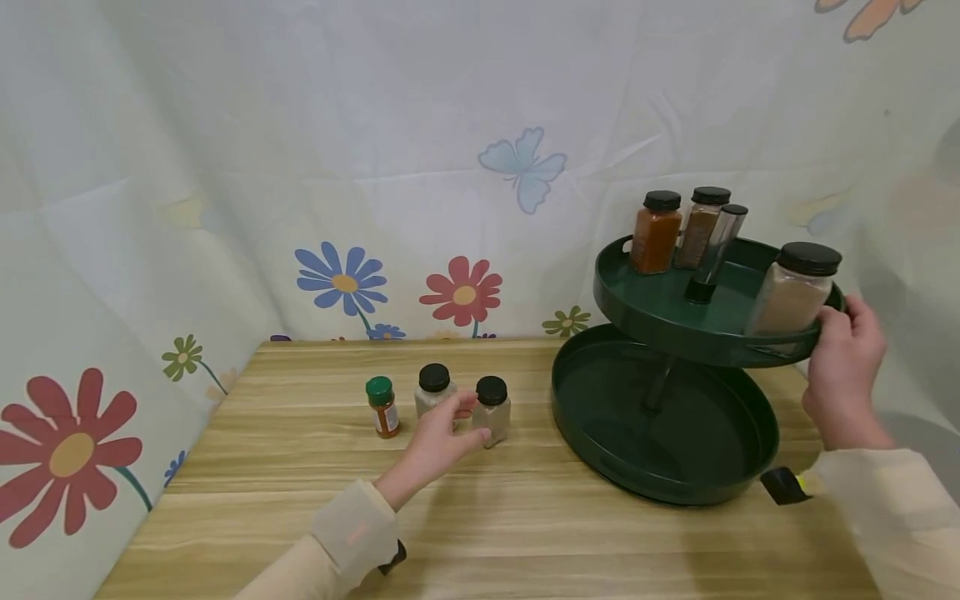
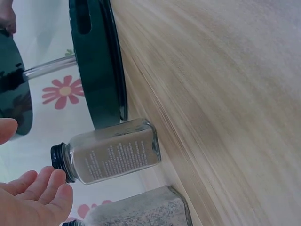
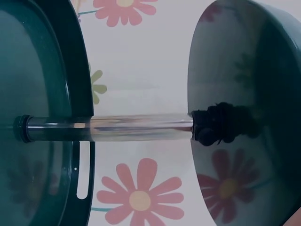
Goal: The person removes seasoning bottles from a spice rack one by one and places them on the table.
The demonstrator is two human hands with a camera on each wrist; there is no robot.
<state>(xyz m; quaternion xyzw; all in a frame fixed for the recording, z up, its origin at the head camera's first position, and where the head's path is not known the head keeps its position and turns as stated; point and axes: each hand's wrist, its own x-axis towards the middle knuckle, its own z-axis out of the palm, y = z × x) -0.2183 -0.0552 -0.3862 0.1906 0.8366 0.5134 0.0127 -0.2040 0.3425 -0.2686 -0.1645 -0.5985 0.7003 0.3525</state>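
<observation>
My left hand (image 1: 444, 443) reaches to a square glass spice jar (image 1: 492, 421) with a black lid, thumb and fingers apart. In the left wrist view its fingertips are right at the lid of that spice jar (image 2: 113, 153), which stands upright on the table. Partly behind this hand is a second black-lidded jar (image 1: 433, 390). At the right, my right hand (image 1: 847, 367) grips the rim of the upper tray (image 1: 675, 329) of a green two-tier spice rack, beside a large jar (image 1: 791, 292) of tan powder. In the right wrist view the rack's clear post (image 3: 141, 128) shows.
A small green-capped bottle (image 1: 383, 408) stands left of the jars. On the upper tray are an orange-red spice jar (image 1: 656, 235) and a brown one (image 1: 700, 229), near the central post (image 1: 717, 250). The lower tray (image 1: 600, 446) rests on the wooden table (image 1: 480, 533); a flowered curtain hangs behind.
</observation>
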